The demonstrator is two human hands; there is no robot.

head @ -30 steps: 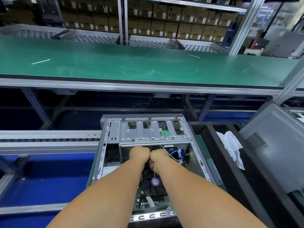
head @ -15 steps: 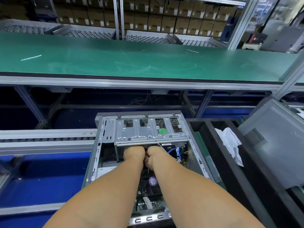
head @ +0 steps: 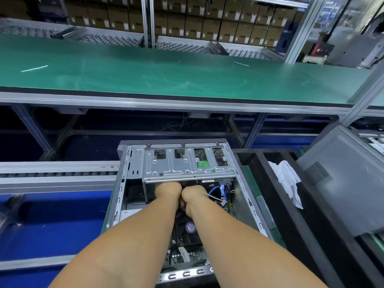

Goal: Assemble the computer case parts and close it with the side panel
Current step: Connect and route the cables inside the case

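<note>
Both hands, left hand [head: 168, 190] and right hand [head: 194, 197], curl knuckle to knuckle inside the open computer case [head: 124, 183] under its ribbed metal drive cage [head: 187, 167]; whatever they grip is hidden. Grey perforated side panel [head: 340, 179] leans right.

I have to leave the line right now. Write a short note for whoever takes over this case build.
Left hand and right hand: both fisted, knuckles together, inside the open computer case just below the drive cage. What they grip is hidden.
Done: the drive cage sits in the case; the blue cable lies beside the right hand.
Left: finish the work inside, then fit the side panel, which leans at the right, apart from the case.
</note>
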